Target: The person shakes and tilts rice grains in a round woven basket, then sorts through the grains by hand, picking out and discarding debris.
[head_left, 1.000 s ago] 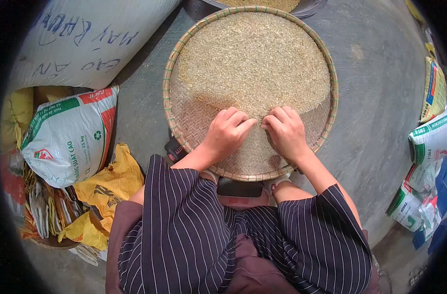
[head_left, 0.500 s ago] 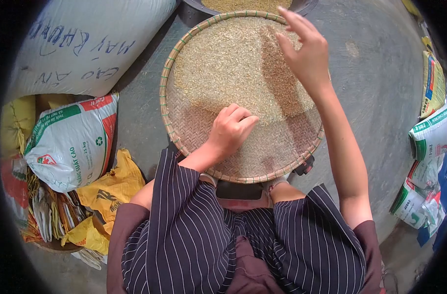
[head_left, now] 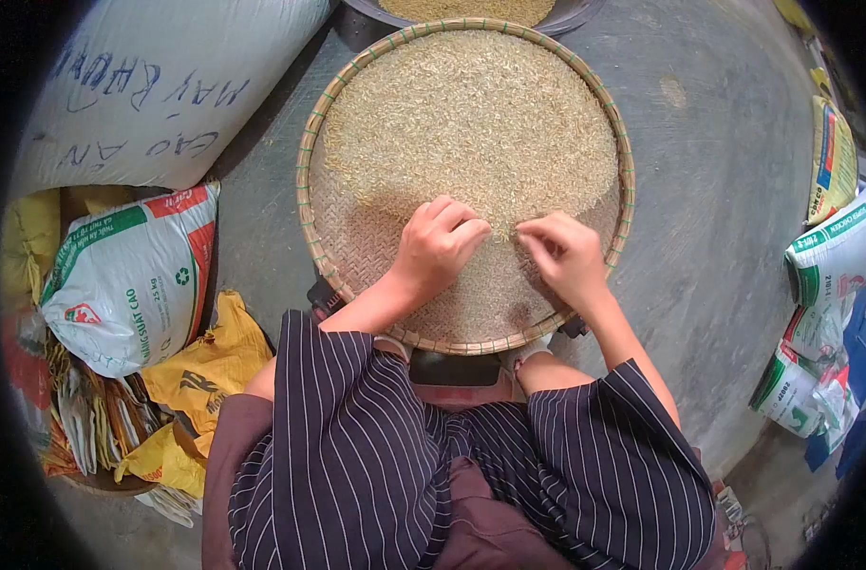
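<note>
Grain in round tray, two hands

Left hand (head_left: 433, 242) and right hand (head_left: 564, 249): set apart, fingers curled; whether grain is pinched cannot be told. Grain (head_left: 471, 123): heaped in the tray (head_left: 305, 171), mostly beyond the hands, its near edge just beside the fingertips. Tray: woven, green-bound at the rim. Basin (head_left: 585, 13): partly seen past the tray, grain contained. White sack (head_left: 167, 85): blue-lettered, contents hidden.

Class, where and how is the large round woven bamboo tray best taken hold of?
Probably by the green-bound rim: a grip at its left and right edges, coming from outside. The tray is wide, round and loaded with pale loose grain, so opposite holds should help keep it level.
</note>
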Demonstrator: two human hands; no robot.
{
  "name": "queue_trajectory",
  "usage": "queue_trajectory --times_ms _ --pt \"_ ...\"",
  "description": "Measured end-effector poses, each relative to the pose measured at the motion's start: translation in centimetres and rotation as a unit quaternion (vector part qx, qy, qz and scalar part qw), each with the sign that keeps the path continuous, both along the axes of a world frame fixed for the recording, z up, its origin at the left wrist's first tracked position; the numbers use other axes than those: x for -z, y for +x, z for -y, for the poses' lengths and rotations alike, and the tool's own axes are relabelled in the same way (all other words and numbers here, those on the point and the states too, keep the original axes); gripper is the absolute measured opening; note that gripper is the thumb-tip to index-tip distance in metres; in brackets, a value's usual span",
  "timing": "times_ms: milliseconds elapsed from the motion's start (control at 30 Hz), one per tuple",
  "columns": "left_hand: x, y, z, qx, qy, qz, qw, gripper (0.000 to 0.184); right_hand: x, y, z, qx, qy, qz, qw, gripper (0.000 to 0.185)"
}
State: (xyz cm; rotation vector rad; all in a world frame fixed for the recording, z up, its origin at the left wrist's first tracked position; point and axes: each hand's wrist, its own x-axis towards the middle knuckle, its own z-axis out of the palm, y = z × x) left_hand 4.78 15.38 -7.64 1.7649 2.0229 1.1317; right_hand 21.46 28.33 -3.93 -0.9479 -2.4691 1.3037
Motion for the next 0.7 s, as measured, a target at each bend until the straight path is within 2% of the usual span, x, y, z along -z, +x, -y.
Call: queue_trajectory --times_ms 100,133,200,267,333,400,433,500,533,700 --pt "-0.7 0.1 0.1 0.003 -0.015 0.018 1.000 0.007 0.9 0.5 1.2 -0.019 0.000 0.020 1.000 0.016" --pt "-1.0 -0.2 0.0 0.003 -0.015 0.019 1.000 0.007 1.1 0.4 1.5 -0.018 0.042 0.018 0.999 0.018" --pt "-1.5 -1.3 -0.4 -0.001 -0.089 0.080 0.993 0.007 1.8 0.4 1.7 -0.023 0.092 0.017 0.995 0.022" --pt "-3.6 -4.7 -3.6 -0.048 -0.134 0.144 0.979 0.020 1.8 0.1 1.8 -0.020 0.088 0.025 0.996 0.022" --pt "-4.4 -7.7 -7.2 -0.124 0.002 0.172 0.977 0.042 1.7 -0.2 1.8 -0.017 0.086 0.032 0.996 0.021" --pt "-5.8 -10.0 -9.4 -0.137 0.069 0.058 0.986 0.055 2.0 -0.2 1.9 0.006 0.078 0.022 0.997 0.014" --pt "-5.9 -10.1 -9.4 -0.135 0.071 0.058 0.987 0.055 2.0 -0.3 1.8 0.008 0.080 0.021 0.997 0.014" --pt "-5.4 -9.5 -8.6 -0.148 0.040 -0.037 0.987 0.052 2.1 -0.2 1.8 0.009 0.081 0.014 0.997 0.010" --pt "-4.8 -8.8 -8.0 -0.127 0.050 -0.041 0.990 0.044 2.1 -0.2 1.7 0.008 0.081 0.014 0.997 0.010" --pt "-3.6 -4.8 -3.8 -0.059 0.023 -0.024 0.998 0.031 2.1 -0.3 1.2 -0.033 0.113 0.010 0.993 0.008"
